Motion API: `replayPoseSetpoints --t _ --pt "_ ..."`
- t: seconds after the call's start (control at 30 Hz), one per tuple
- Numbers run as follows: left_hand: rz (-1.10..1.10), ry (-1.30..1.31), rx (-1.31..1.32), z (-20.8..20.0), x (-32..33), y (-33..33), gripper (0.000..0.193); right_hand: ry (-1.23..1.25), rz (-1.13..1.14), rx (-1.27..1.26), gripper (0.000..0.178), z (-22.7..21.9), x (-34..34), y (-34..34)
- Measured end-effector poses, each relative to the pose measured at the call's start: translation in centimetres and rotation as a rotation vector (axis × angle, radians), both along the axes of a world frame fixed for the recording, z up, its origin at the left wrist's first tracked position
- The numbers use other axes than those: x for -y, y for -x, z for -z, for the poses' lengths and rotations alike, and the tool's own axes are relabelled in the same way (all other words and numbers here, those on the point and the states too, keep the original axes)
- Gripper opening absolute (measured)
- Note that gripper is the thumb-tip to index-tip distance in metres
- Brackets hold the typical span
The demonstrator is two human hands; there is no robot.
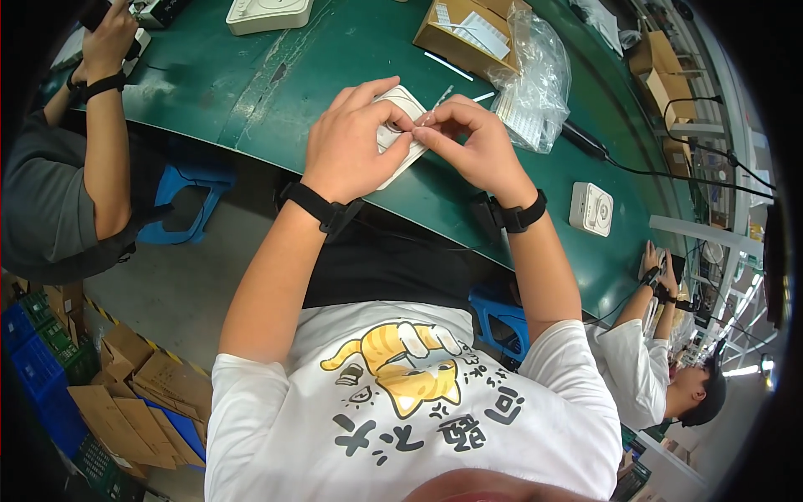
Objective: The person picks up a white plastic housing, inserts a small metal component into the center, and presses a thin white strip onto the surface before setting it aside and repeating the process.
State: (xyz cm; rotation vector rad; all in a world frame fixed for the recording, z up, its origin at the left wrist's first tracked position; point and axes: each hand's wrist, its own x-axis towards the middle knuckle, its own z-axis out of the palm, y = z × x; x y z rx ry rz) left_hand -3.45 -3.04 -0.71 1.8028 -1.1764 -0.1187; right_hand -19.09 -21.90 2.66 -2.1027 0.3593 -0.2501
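A flat white plastic piece with rounded corners [401,99] lies on the green table in front of me, partly covered by my hands. My left hand [350,138] rests over its left side, thumb and forefinger closed together near the middle; what they pinch is hidden. From the right, my right hand [475,144] meets those fingertips. Between its thumb and forefinger it pinches a thin, whitish see-through strip [444,94], whose free end sticks up and away from me. Black bands are round both my wrists.
Beyond my right hand sit an open cardboard box [464,38] with white sheets, a clear plastic bag [535,92] and a black rod-shaped tool with a cable [585,139]. A small white box-shaped device [591,208] stands to the right. Co-workers sit at left and right.
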Motion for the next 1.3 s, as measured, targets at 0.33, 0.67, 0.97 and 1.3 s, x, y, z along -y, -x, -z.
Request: replayPoseSetpoints --t 0.33,0.67,0.97,1.3 --pt "0.018 0.041 -0.057 0.2 -0.2 -0.2 0.028 0.272 -0.172 0.049 0.017 -0.7 0.4 -0.9" --pt "-0.006 0.051 -0.073 0.3 -0.1 -0.1 0.037 0.513 -0.412 0.055 0.009 -3.2 0.9 -3.0" --pt "-0.011 0.074 -0.069 0.2 -0.1 0.1 0.037 0.499 -0.418 0.079 0.010 -2.4 1.1 -2.8" --pt "-0.014 0.091 -0.060 0.0 0.0 0.0 0.035 0.581 -0.365 0.143 0.012 -2.2 0.6 -2.8"
